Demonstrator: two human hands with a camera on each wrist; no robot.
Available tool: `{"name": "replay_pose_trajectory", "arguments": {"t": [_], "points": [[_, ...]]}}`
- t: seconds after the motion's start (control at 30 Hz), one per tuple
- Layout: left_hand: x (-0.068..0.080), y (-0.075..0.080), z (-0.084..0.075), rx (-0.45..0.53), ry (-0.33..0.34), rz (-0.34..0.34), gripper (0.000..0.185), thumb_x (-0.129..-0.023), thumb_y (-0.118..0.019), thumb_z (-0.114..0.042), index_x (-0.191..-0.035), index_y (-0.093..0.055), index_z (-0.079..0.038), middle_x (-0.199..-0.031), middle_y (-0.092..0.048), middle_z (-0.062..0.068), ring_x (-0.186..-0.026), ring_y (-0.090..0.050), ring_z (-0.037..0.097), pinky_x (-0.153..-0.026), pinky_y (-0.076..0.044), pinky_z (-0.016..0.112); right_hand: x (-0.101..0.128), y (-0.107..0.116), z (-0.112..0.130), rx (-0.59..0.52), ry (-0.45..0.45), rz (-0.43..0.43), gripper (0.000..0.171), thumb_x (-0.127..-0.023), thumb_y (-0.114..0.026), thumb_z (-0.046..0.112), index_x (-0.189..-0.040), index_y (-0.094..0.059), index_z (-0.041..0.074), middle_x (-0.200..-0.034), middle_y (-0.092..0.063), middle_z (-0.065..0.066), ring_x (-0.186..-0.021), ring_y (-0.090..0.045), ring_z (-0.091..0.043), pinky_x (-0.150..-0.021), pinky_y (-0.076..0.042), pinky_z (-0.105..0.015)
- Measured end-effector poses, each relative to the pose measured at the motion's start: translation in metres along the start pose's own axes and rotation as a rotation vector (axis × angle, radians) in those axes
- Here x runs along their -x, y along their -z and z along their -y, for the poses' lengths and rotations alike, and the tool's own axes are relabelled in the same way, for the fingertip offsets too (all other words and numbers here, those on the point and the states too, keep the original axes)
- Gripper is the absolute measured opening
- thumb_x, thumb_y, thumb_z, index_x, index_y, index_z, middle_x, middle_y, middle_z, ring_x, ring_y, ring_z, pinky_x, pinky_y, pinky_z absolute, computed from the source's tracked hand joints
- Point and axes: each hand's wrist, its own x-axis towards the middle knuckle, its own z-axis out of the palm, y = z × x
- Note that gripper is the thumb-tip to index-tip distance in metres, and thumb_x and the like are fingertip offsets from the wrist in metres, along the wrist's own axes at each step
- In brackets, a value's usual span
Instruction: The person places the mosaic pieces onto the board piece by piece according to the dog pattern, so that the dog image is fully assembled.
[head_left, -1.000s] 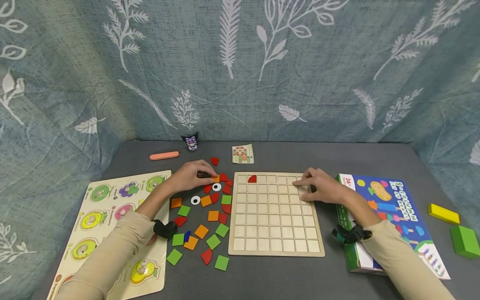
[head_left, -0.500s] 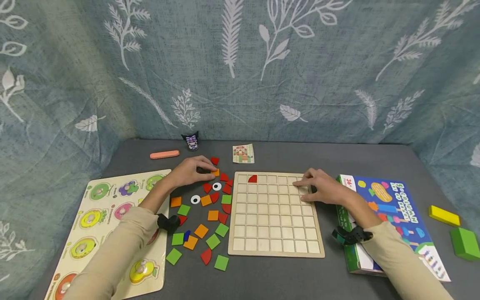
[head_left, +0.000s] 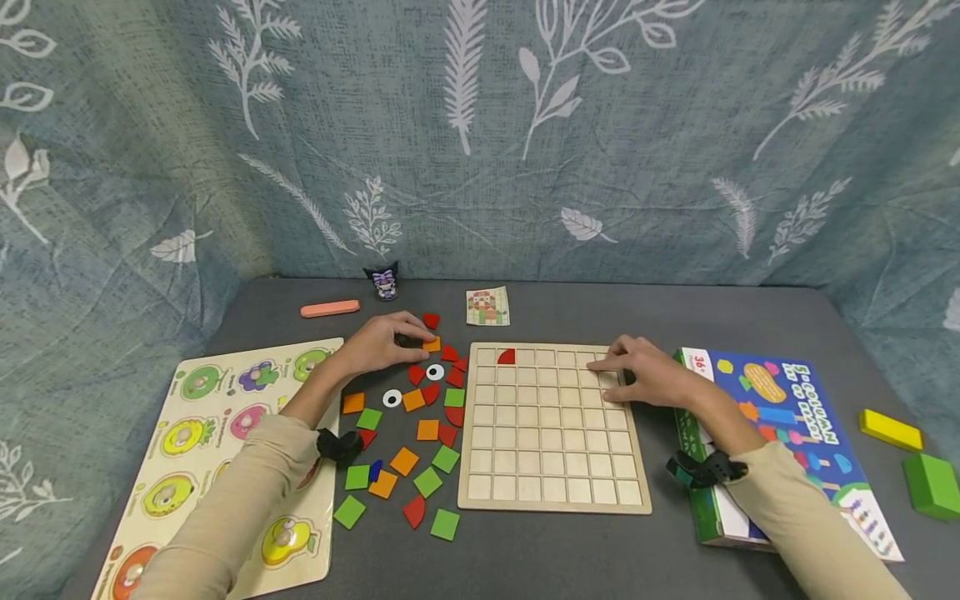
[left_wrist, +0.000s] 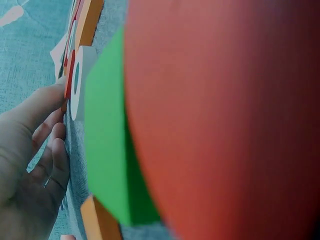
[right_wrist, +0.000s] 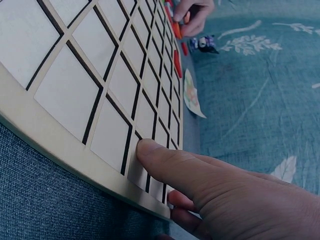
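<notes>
Tabletop (head_left: 558, 554): tile (head_left: 432, 343) partly behind left hand (head_left: 381, 342)

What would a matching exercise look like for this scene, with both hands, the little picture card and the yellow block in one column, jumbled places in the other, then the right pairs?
Column one
1. left hand
2. right hand
3. picture card
4. yellow block

Column two
A. just past the far edge of the grid board
B. near the green block
C. fingers at an orange tile
D. touching the grid board

Right pairs: 1-C, 2-D, 3-A, 4-B
</notes>
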Motion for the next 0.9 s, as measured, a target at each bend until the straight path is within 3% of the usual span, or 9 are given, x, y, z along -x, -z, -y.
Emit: {"name": "replay_pose_trajectory", "arguments": {"t": [0.23,0.4,0.67,0.73,0.9], "points": [[0.000,0.000,-0.003,0.043,0.022,-0.051,0.027,-0.087,-0.073,-0.016,-0.112,-0.073,-0.008,-0.115,-0.065,0.013,-0.104,-0.061,0.029,-0.088,-0.049,0.044,-0.001,0.000,0.001,-0.005,-0.026,0.008,0.048,-0.085,-0.074,0.021,-0.130,-0.063,0.009,-0.113,-0.052,-0.014,-0.091,-0.039,-0.020,-0.074,-0.033,-0.033],[-0.007,-0.005,-0.021,0.124,0.016,-0.094,0.026,-0.088,-0.071,-0.019,-0.113,-0.073,-0.010,-0.118,-0.062,0.013,-0.105,-0.059,0.029,-0.085,-0.047,0.042,-0.001,0.001,0.000,-0.003,-0.026,0.010,0.047,-0.085,-0.074,0.020,-0.129,-0.063,0.007,-0.113,-0.052,-0.015,-0.091,-0.040,-0.021,-0.074,-0.033,-0.033],[-0.030,-0.032,-0.059,0.195,-0.118,0.031,0.026,-0.089,-0.070,-0.018,-0.114,-0.073,-0.008,-0.116,-0.062,0.012,-0.100,-0.060,0.026,-0.083,-0.052,0.036,-0.001,-0.001,-0.001,0.002,-0.014,0.000,0.047,-0.085,-0.074,0.021,-0.129,-0.063,0.008,-0.117,-0.052,-0.016,-0.097,-0.044,-0.024,-0.077,-0.036,-0.035],[-0.035,-0.038,-0.067,0.195,-0.128,0.044,0.025,-0.089,-0.069,-0.016,-0.113,-0.073,-0.007,-0.117,-0.062,0.014,-0.103,-0.060,0.030,-0.084,-0.052,0.036,-0.002,-0.001,-0.002,0.007,-0.013,-0.003,0.047,-0.085,-0.074,0.022,-0.129,-0.064,0.009,-0.118,-0.053,-0.017,-0.098,-0.045,-0.024,-0.077,-0.037,-0.036],[-0.049,-0.053,-0.078,0.143,-0.177,0.043,0.022,-0.088,-0.070,-0.014,-0.108,-0.074,-0.005,-0.108,-0.064,0.013,-0.089,-0.058,0.028,-0.074,-0.047,0.028,-0.002,0.000,-0.003,0.008,-0.015,-0.005,0.047,-0.085,-0.074,0.023,-0.128,-0.064,0.009,-0.119,-0.053,-0.017,-0.098,-0.046,-0.025,-0.077,-0.037,-0.037]]}}
